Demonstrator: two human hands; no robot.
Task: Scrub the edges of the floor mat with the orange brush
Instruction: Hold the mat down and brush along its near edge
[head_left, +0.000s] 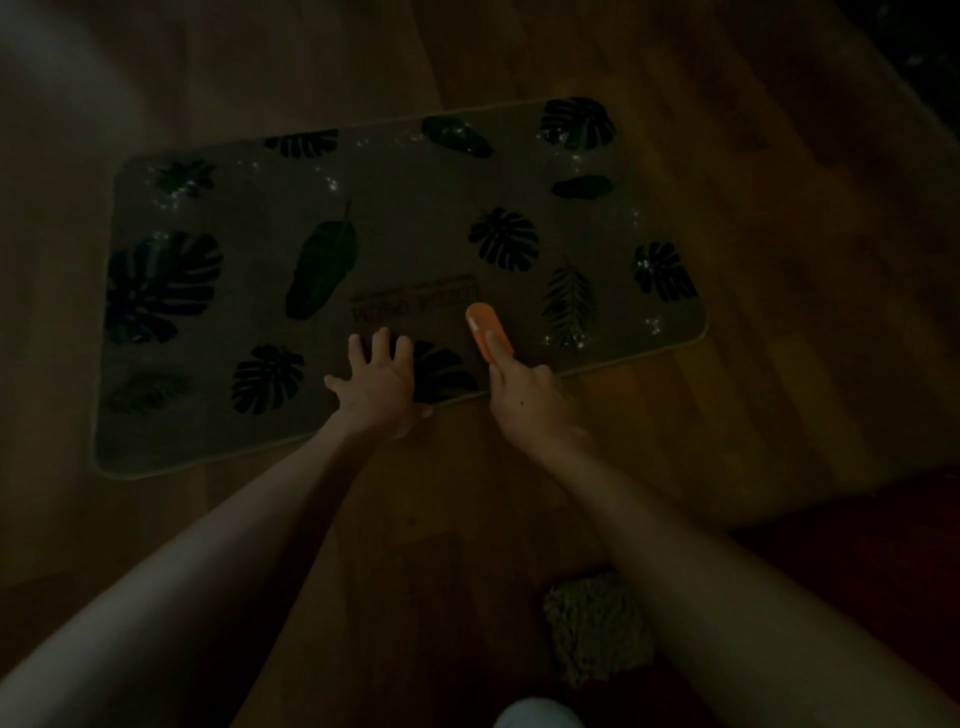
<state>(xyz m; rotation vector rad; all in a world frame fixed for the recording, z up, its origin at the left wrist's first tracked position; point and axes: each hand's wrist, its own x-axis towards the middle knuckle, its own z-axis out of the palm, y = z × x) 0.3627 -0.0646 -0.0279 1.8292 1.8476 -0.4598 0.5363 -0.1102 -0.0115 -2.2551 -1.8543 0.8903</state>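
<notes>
The scene is dim. A beige floor mat (415, 223) printed with dark leaves lies slanted on the wooden floor, with specks of foam along its far and right sides. My left hand (376, 387) rests flat with spread fingers on the mat's near edge. Just to its right, my right hand (524, 397) grips the orange brush (488, 330), index finger laid along its back. The brush lies on the mat just inside the near edge, pointing away from me.
A wooden floor (779, 312) surrounds the mat. A small shaggy cloth or pad (597, 629) lies on the floor close to me, under my right forearm. A pale rounded shape (537, 714) shows at the bottom edge. Dark red flooring (883, 545) sits at the right.
</notes>
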